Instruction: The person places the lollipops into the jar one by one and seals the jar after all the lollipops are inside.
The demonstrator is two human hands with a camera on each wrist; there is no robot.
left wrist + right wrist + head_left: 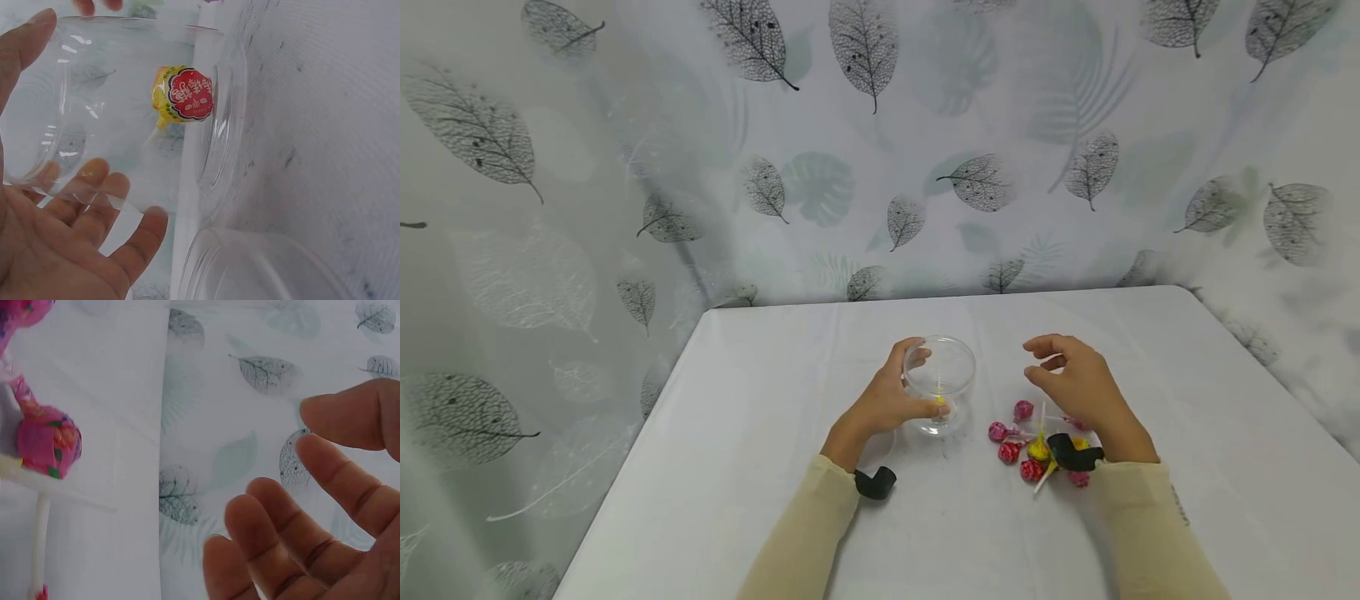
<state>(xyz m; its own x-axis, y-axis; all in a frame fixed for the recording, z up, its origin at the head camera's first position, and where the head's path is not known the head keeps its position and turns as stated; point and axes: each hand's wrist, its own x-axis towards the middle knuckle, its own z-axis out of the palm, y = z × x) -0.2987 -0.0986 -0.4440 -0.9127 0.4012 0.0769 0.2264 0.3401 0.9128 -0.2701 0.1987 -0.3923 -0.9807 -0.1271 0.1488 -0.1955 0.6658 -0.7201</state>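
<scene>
My left hand [891, 392] grips a clear jar [957, 379] round its side, thumb on the near wall and fingers round the far side. A lollipop in a yellow and red wrapper [186, 94] lies at the bottom of the jar, as the left wrist view shows. To the right, my right hand [1078, 383] hovers above the far side of a pile of lollipops [1037, 450], fingers loosely bent and nothing between them. Pink, red and yellow wrappers make up the pile. The right wrist view shows a pink lollipop [50, 444] apart from the fingers.
A clear round lid-like piece [256, 269] lies beside the jar, partly hidden by the left forearm in the head view. The white-covered table [760, 383] meets leaf-patterned curtains [880, 167] at its back and sides.
</scene>
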